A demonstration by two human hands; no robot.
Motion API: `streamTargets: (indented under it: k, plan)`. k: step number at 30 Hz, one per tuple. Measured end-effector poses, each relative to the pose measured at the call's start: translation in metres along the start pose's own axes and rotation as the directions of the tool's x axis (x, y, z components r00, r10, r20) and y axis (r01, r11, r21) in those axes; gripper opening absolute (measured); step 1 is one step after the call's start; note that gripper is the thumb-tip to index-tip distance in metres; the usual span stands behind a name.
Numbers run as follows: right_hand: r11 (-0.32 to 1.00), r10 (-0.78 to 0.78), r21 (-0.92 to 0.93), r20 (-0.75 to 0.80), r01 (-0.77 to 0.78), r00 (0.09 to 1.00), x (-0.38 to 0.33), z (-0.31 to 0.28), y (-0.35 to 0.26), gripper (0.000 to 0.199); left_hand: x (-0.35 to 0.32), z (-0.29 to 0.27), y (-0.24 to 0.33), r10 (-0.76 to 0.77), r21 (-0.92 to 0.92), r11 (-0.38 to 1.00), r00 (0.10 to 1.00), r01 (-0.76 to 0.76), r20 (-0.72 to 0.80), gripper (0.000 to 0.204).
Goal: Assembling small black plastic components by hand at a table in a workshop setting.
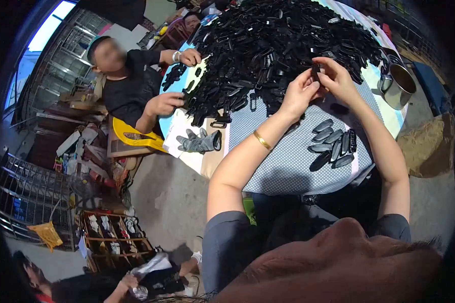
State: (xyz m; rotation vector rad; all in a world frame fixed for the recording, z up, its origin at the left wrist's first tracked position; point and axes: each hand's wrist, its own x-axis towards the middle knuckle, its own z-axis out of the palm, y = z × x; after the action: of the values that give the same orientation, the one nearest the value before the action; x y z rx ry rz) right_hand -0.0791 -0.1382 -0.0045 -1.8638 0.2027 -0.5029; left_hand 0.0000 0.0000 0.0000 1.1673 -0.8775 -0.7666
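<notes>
My left hand point(299, 97) and my right hand point(340, 85) meet over the near side of the table, fingers closed around a small black plastic part point(315, 71). The fingers cover much of it, so its exact kind is unclear. Beyond my hands spreads a large heap of black oblong plastic parts point(268, 55). Between my forearms lies a small group of similar oval pieces point(333, 143), several of them side by side on the patterned tablecloth point(283, 169).
A grey-black work glove point(199, 141) lies at the table's left edge. A metal pot point(401, 83) stands on the right, beside a brown sack point(429, 146). Another person's hand point(165, 104) reaches in from the left, near a yellow plastic chair point(131, 139).
</notes>
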Motion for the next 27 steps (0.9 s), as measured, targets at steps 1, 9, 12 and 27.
streamTargets:
  k: [1,9,12,27]
  plan:
    - [0.993,-0.113,-0.017,-0.035,0.113,0.993,-0.001,0.006,-0.002,0.037,0.000,-0.001,0.002,-0.028,-0.094,0.995,1.000,0.026,-0.014,0.042]
    - [0.869,-0.442,-0.229,0.040,0.439,0.896,-0.003,0.008,-0.005,0.035,0.004,-0.014,0.001,0.103,-0.153,0.983,0.995,-0.101,0.006,0.029]
    - [0.850,-0.476,-0.277,-0.043,0.447,0.878,-0.001,-0.004,0.006,0.035,0.010,-0.010,-0.002,0.130,-0.091,0.987,0.991,-0.131,-0.025,0.035]
    - [0.652,-0.546,-0.644,-0.033,0.400,0.837,0.001,-0.009,0.020,0.039,-0.001,-0.001,0.009,0.098,0.176,0.981,0.990,-0.080,-0.098,0.016]
